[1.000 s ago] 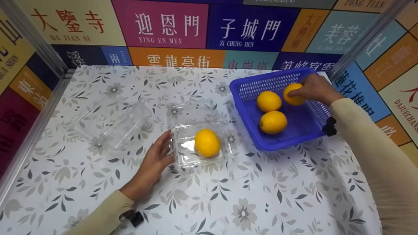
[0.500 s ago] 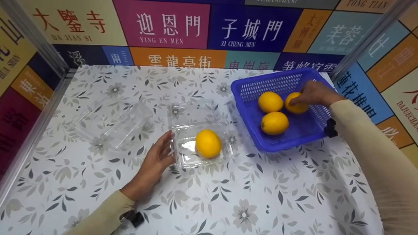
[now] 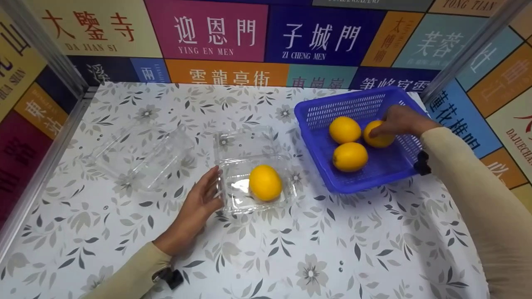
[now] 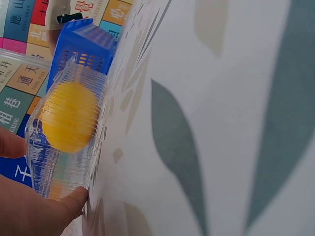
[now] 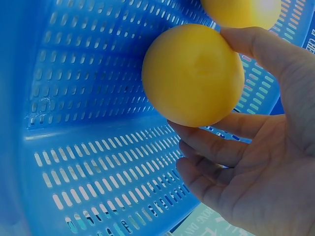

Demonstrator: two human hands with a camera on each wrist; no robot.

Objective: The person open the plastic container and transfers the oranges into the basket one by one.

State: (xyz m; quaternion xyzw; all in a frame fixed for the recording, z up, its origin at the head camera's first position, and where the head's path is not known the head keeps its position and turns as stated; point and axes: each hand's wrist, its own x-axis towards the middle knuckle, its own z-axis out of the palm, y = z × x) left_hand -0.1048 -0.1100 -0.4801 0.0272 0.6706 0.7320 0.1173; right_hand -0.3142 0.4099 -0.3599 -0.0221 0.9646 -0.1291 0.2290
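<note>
In the head view my right hand (image 3: 401,120) reaches into the blue plastic basket (image 3: 314,164) and grips a lemon (image 3: 379,135). The right wrist view has the thumb on one side of this lemon (image 5: 192,76) and fingers on the other. Two more lemons, a rear one (image 3: 345,129) and a front one (image 3: 350,157), lie beside it in the basket. My left hand (image 3: 197,207) rests at the left side of an opened clear plastic clamshell box (image 3: 235,203), thumb and fingers spread along its wall (image 4: 44,172). One lemon (image 3: 265,182) sits in the right half of that box's tray.
Another clear clamshell box (image 3: 141,160) lies to the left on the flower-patterned tablecloth (image 3: 249,257). Printed panels (image 3: 214,33) stand behind the table and at both sides, joined by metal posts (image 3: 50,45).
My right hand has lowered slightly in the basket, and the lemon it grips has come down and toward me. The left hand and the box have stayed in place.
</note>
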